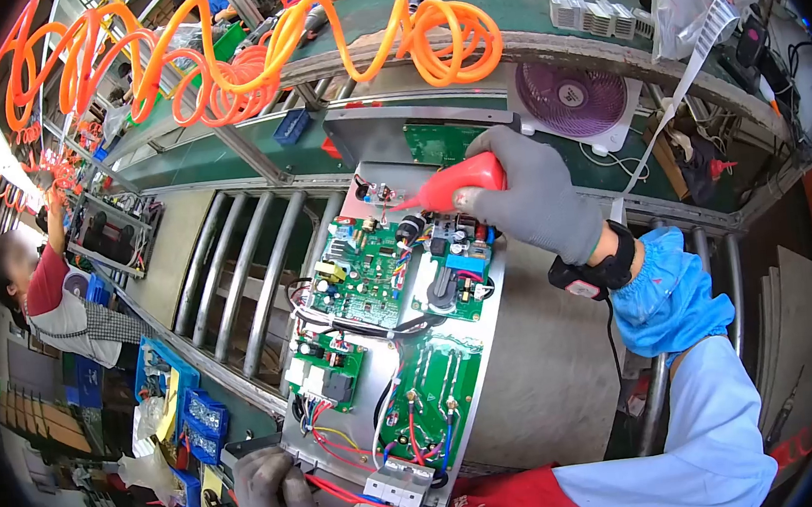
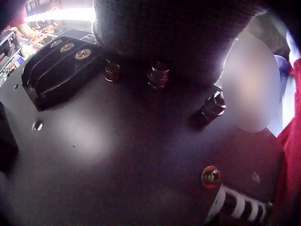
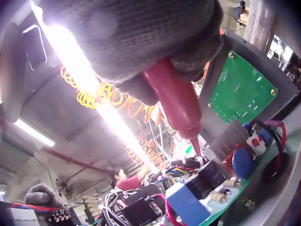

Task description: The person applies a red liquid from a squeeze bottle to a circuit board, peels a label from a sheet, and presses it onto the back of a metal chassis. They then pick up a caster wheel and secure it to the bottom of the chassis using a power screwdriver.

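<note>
red squeeze bottle point(image 1: 458, 182): positioned above the circuit board point(image 1: 359, 276), nozzle toward the components. probably light, soft-walled, slightly slippery; hold at mid-body, away from the nozzle. right hand point(image 1: 542, 196): fingers wrapped round the bottle. left hand point(image 1: 278, 500): fingers curled over the dark end panel point(image 2: 141, 150).

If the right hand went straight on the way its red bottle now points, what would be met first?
Most likely the bundled wiring on the circuit boards, met by the tip of the red bottle in the right hand. Depth is unclear; the tip may already touch it.
</note>
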Demonstrator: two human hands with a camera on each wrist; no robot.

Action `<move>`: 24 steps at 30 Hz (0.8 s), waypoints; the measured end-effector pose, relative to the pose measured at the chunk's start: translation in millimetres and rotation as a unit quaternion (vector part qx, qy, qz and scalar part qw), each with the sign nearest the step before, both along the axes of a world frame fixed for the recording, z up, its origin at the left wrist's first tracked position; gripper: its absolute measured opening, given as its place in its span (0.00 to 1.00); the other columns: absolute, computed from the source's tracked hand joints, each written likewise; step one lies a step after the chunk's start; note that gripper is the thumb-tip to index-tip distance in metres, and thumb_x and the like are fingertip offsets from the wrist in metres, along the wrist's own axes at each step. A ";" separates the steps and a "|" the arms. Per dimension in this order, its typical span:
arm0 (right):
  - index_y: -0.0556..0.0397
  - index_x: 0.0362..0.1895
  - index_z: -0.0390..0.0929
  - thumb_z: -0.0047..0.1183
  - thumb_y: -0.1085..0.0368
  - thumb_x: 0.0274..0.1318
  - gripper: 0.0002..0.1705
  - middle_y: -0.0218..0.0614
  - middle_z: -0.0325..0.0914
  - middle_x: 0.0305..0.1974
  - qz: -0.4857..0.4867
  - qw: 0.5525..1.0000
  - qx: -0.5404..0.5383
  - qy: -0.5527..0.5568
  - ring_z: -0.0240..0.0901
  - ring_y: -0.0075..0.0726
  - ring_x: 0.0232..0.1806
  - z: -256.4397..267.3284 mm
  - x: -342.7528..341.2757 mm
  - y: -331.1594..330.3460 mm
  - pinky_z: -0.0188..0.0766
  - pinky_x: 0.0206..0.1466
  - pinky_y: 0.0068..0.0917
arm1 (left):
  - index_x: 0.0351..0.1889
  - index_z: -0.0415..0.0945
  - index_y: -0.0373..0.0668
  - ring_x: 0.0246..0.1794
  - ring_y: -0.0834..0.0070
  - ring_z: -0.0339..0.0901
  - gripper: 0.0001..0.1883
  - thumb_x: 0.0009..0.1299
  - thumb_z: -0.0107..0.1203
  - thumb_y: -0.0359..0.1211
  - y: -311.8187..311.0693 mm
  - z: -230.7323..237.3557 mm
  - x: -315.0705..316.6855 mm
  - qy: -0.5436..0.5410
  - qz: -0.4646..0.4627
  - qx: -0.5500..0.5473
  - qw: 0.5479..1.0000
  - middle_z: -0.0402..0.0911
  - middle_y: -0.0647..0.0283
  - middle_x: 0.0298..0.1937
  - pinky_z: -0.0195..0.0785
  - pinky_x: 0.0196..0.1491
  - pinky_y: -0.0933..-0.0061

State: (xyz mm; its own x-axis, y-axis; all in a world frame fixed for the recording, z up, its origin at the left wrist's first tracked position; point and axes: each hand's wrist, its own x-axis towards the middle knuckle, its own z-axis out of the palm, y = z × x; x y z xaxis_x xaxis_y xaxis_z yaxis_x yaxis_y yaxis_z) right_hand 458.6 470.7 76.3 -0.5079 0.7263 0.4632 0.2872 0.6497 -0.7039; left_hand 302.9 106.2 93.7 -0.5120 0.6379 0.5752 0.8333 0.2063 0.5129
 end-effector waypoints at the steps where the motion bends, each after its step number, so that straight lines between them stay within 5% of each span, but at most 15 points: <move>1: 0.54 0.42 0.76 0.65 0.52 0.43 0.25 0.49 0.80 0.34 0.005 1.000 -0.005 -0.006 0.80 0.56 0.37 -0.3 -0.6 -0.5 0.75 0.41 0.44 | 0.33 0.74 0.31 0.35 0.64 0.73 0.07 0.57 0.50 0.24 -0.8 -1.0 -0.2 -0.001 0.002 0.002 1.000 0.76 0.53 0.34 0.66 0.42 0.67; 14: 0.55 0.40 0.77 0.64 0.51 0.41 0.26 0.50 0.80 0.31 0.020 1.000 -0.002 -0.022 0.80 0.56 0.35 2.0 -8.9 8.7 0.76 0.40 0.44 | 0.32 0.74 0.32 0.37 0.63 0.73 0.08 0.55 0.50 0.25 -3.6 -6.2 -3.6 -0.005 0.008 0.006 1.000 0.75 0.53 0.33 0.66 0.42 0.66; 17: 0.56 0.40 0.77 0.64 0.51 0.41 0.26 0.50 0.80 0.31 0.018 0.999 -0.001 -0.029 0.80 0.56 0.36 3.1 -9.7 9.4 0.76 0.40 0.45 | 0.46 0.78 0.32 0.46 0.57 0.78 0.12 0.67 0.56 0.28 -12.2 4.4 -11.8 -0.001 -0.066 -0.024 0.998 0.81 0.52 0.45 0.71 0.51 0.60; 20: 0.56 0.41 0.76 0.64 0.51 0.41 0.26 0.50 0.80 0.31 0.018 1.000 -0.001 -0.022 0.80 0.56 0.36 3.2 -12.7 10.9 0.76 0.41 0.45 | 0.44 0.79 0.34 0.41 0.64 0.78 0.10 0.68 0.56 0.30 -6.6 5.0 -10.8 0.034 -0.062 -0.002 0.997 0.82 0.56 0.40 0.71 0.46 0.66; 24: 0.56 0.41 0.76 0.64 0.51 0.41 0.26 0.49 0.80 0.32 0.019 0.999 0.001 -0.039 0.80 0.55 0.37 5.4 -13.7 11.8 0.76 0.42 0.44 | 0.32 0.74 0.32 0.37 0.62 0.73 0.08 0.55 0.50 0.25 -2.5 -4.8 -0.8 -0.009 0.013 0.009 1.000 0.76 0.53 0.33 0.66 0.43 0.65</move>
State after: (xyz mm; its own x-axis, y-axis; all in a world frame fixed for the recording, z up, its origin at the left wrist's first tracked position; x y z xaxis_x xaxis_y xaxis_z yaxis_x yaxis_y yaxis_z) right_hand 444.9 482.5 81.6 -0.5701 0.7047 0.4224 0.3159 0.6627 -0.6790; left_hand 302.1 103.7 88.9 -0.5387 0.6133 0.5776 0.8187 0.2190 0.5308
